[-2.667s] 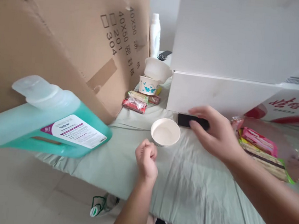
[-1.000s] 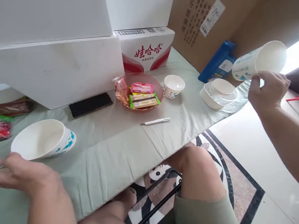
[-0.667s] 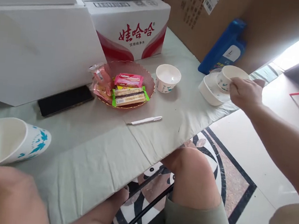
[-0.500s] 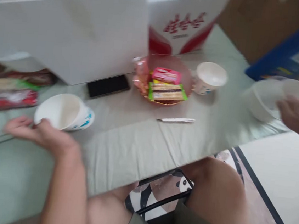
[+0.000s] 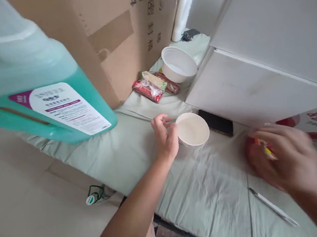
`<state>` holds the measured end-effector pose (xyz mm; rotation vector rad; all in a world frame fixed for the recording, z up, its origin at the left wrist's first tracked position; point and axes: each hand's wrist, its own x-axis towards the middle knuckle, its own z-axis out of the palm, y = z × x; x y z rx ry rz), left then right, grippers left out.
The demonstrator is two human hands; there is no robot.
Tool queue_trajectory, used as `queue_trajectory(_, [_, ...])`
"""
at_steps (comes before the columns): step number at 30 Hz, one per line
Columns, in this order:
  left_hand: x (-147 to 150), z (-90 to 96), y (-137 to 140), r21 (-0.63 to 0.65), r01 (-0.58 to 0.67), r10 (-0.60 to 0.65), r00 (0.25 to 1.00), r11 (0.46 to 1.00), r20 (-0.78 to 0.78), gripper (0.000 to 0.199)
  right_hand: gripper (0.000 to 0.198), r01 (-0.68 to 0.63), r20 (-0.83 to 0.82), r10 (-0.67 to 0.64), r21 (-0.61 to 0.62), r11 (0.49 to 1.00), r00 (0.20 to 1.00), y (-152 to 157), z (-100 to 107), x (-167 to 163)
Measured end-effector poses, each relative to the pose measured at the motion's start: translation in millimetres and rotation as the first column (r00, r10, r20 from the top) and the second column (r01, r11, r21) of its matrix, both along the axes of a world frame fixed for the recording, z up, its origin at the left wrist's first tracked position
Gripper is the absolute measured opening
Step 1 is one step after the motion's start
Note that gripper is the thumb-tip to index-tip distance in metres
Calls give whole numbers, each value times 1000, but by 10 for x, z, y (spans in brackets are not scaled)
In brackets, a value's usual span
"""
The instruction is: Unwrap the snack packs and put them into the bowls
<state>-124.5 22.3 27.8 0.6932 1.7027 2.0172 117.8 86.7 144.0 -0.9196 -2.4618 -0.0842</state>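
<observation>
A white paper bowl (image 5: 192,129) stands upright on the cloth-covered surface. Close against its left side is my left hand (image 5: 165,135), fingers apart and slightly curled, holding nothing; whether the thumb touches the rim I cannot tell. On the right, my right hand (image 5: 293,159) is smeared by motion. It hovers over or at the reddish plate (image 5: 252,158), covering most of it. A bit of yellow-and-red snack wrapper (image 5: 268,150) shows by its fingers. A white pen (image 5: 273,207) lies in front of that hand.
A black phone (image 5: 216,122) lies behind the bowl, against a white box (image 5: 249,86). Wrapped snacks (image 5: 150,89) and another white bowl (image 5: 179,64) sit farther back. A large jug of green liquid (image 5: 64,97) and a cardboard box (image 5: 113,34) stand at left.
The view has swung left. My right hand has left the white bowls at the far right and come over to the snack plate. The bowl by my left hand, tilted before, now stands upright.
</observation>
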Motion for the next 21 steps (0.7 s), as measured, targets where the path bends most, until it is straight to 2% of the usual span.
queue_trajectory(2, [-95,-7,-8,-4,-32,32,999,999,35,22,19,-201,124,197,24,979,973,306,-93,-883])
queue_trajectory(3, [-140,-17,-6,-6,-45,46,997,999,60,21,24,-257,178,250,17,966,952,455,-147,-1306])
queue_trajectory(6, [-250,-45,4,-17,-53,55,984,998,168,20,30,-159,151,155,15,987,976,913,-298,-2324])
queue_trajectory(9, [-315,-38,-2,-24,-29,34,964,999,265,18,19,-39,244,55,-70,997,968,1349,-437,-2866])
queue_trajectory(12, [-348,7,-22,-18,-7,12,948,1000,319,16,9,29,373,25,-140,990,927,1590,-500,-3028])
queue_trajectory(15, [-368,52,-33,-10,-8,11,934,1000,358,16,22,50,315,-8,-126,991,949,1495,-380,-2988])
queue_trajectory(18, [-400,64,-35,-15,-26,30,928,1000,371,15,36,13,90,-7,-67,998,996,1085,-161,-2817])
queue_trajectory(21, [-451,46,-39,-22,-62,66,931,998,359,17,33,-27,-135,29,20,999,990,495,-57,-2458])
